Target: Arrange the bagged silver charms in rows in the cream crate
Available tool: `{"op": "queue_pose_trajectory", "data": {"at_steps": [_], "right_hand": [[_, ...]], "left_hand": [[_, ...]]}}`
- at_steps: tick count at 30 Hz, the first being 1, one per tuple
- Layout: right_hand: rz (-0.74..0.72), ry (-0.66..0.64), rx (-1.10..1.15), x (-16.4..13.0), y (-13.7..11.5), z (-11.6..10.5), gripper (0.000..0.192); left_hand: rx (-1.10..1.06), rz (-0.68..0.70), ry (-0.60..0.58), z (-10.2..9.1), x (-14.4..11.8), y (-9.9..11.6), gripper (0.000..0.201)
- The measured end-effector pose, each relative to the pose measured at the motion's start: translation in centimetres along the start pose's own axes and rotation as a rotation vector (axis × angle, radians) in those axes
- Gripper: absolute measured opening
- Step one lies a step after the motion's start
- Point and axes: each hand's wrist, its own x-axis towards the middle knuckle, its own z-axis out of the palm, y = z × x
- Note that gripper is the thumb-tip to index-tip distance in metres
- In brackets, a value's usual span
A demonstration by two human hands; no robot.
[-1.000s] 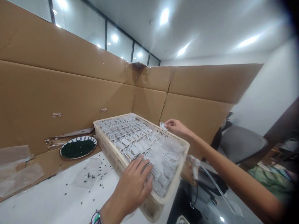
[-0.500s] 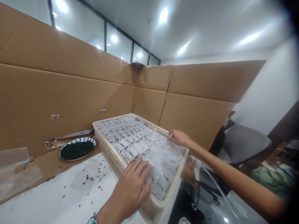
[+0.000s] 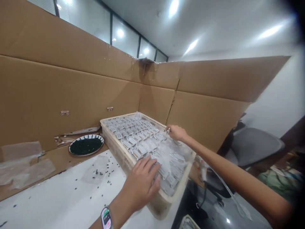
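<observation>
A cream plastic basket (image 3: pixel 114 149) stands at an angle on the white tabletop, filled with rows of grey-white flat tags (image 3: pixel 133 138) that have small loops, over clear plastic sheeting (image 3: pixel 166 148). My left hand (image 3: pixel 143 181) lies over the basket's near left rim, its fingers stretched out and slightly apart, the tips above the nearest tags. What its palm touches is hidden. On the far right rim, my right hand (image 3: pixel 176 132) curls its fingers over the edge and grips the basket. A smartwatch (image 3: pixel 106 218) is on my left wrist.
Left of the basket sits a patterned plate (image 3: pixel 103 141) of small dark green pieces. Several dark bits (image 3: pixel 97 172) lie scattered on the tabletop (image 3: pixel 59 203) and a plastic bag. Cardboard walls (image 3: pixel 78 92) enclose the back. A grey chair (image 3: pixel 257 144) stands at the right.
The view has shifted, moving the scene rightward and slightly up. My right hand has slid along the basket's rim toward the back. My left hand stays at the near rim; its watch now shows.
</observation>
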Motion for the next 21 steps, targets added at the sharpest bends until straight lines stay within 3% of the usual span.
{"op": "queue_pose_trajectory", "data": {"at_steps": [10,16,21], "right_hand": [[0.000,-0.001,0.082,2.5,-2.5,1.1,0.044],[-0.148,-0.058,0.209,4.4,-5.3,1.0,0.025],[-0.175,-0.095,0.187,5.1,-6.6,1.9,0.031]], "left_hand": [[0.009,0.007,0.023,0.2,0.0,0.0,0.040],[0.005,0.012,0.026,0.2,0.0,0.0,0.040],[0.007,0.024,0.051,0.2,0.0,0.0,0.040]]}}
